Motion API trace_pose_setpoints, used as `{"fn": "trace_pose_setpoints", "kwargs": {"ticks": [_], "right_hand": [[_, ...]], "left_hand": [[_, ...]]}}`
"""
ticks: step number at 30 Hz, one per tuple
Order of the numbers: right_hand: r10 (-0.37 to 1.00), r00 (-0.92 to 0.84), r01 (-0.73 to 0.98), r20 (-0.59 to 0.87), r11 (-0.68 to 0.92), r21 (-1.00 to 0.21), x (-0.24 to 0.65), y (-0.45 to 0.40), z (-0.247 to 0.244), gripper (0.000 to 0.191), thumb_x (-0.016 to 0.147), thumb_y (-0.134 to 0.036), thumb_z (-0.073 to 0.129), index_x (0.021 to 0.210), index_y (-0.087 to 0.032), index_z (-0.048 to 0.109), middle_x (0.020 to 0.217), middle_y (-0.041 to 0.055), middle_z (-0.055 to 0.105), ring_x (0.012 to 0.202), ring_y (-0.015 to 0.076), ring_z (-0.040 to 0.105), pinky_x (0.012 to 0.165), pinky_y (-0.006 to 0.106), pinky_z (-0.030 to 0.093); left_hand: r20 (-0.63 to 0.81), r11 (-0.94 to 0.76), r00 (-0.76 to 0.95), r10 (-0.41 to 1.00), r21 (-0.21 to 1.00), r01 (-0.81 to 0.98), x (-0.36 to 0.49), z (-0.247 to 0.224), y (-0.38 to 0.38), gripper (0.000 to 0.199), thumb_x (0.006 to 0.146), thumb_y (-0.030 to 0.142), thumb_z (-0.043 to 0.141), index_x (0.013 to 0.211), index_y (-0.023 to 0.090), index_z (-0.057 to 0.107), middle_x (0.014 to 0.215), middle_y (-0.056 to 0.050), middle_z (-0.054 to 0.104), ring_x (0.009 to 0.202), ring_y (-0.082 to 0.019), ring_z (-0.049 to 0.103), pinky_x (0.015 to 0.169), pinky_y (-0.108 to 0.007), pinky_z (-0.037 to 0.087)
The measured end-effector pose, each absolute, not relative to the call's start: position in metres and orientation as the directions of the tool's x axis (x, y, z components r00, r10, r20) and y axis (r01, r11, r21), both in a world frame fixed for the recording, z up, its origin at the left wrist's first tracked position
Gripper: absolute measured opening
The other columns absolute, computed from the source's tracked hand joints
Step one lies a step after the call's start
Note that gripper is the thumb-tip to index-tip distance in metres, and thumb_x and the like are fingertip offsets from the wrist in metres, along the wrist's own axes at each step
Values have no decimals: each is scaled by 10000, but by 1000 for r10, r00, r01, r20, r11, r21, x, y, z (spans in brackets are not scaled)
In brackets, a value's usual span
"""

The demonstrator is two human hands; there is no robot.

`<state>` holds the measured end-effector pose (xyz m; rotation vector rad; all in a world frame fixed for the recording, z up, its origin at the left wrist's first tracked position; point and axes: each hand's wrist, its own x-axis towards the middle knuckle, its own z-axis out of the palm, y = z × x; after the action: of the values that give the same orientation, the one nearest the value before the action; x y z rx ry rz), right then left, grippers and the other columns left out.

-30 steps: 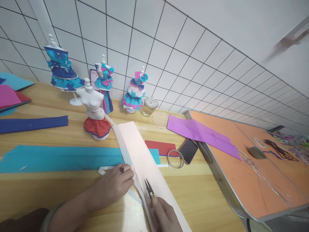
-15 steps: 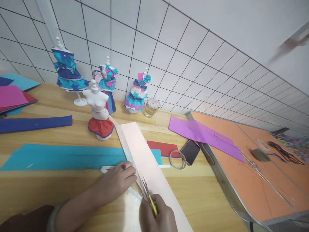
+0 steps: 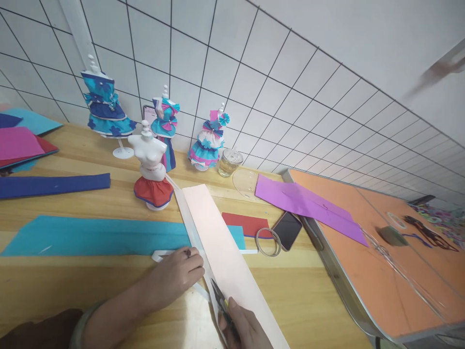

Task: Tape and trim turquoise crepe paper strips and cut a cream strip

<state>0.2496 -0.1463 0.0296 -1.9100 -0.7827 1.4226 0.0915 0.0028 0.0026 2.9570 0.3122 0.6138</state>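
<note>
A long pale pink strip (image 3: 212, 228) of paper or fabric lies slantwise over the turquoise strip (image 3: 109, 236). Along its left edge runs a narrow whitish translucent band (image 3: 186, 215). My left hand (image 3: 181, 271), fingers pinched together, grips that band near its middle. Below it, my right hand (image 3: 245, 325) is closed on small scissors (image 3: 220, 296) with a little yellow on the handle. The blades point up and away along the band's edge, looking nearly closed. A thin white strip (image 3: 201, 291) passes beneath my left hand.
A white mannequin in a red skirt (image 3: 153, 191) stands ahead, with several dressed mannequins (image 3: 105, 104) behind. To the right are a glass (image 3: 229, 162), a tape roll (image 3: 268, 241), a phone (image 3: 286, 230), a purple sheet (image 3: 308, 208) and an orange folding table (image 3: 363, 271). A navy strip (image 3: 54, 185) lies left.
The scissors have turned in my right hand, and their blades have come closer together. My right hand has moved slightly right and down. The left hand stays nearly in place.
</note>
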Motion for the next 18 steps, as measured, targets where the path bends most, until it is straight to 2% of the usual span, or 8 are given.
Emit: {"fn": "trace_pose_setpoints", "kwargs": {"ticks": [4, 9, 18], "right_hand": [[698, 182, 19, -693, -707, -707, 246, -135, 33, 645, 695, -809, 330, 581, -202, 514, 404, -45, 343, 391, 94, 310, 394, 240, 193], [644, 191, -44, -740, -748, -662, 242, -125, 36, 679, 604, -851, 395, 636, -185, 522, 388, -74, 355, 345, 47, 252, 361, 204, 144], [714, 80, -142, -695, -682, -717, 242, -124, 11, 618, 709, -789, 367, 723, -188, 510, 339, -95, 348, 264, 48, 233, 285, 203, 111]], "left_hand": [[378, -970, 895, 235, 157, 188, 91, 4, 3, 208, 877, 82, 456, 694, 169, 502, 726, 1, 529, 696, -161, 440, 622, -306, 339], [384, -969, 893, 234, 162, 185, 91, 7, 2, 235, 878, 69, 442, 670, 168, 486, 705, 7, 517, 676, -153, 437, 618, -304, 336], [370, -966, 897, 243, 173, 190, 92, 4, 2, 223, 887, 97, 452, 675, 162, 476, 714, 6, 504, 705, -151, 431, 632, -305, 345]]}}
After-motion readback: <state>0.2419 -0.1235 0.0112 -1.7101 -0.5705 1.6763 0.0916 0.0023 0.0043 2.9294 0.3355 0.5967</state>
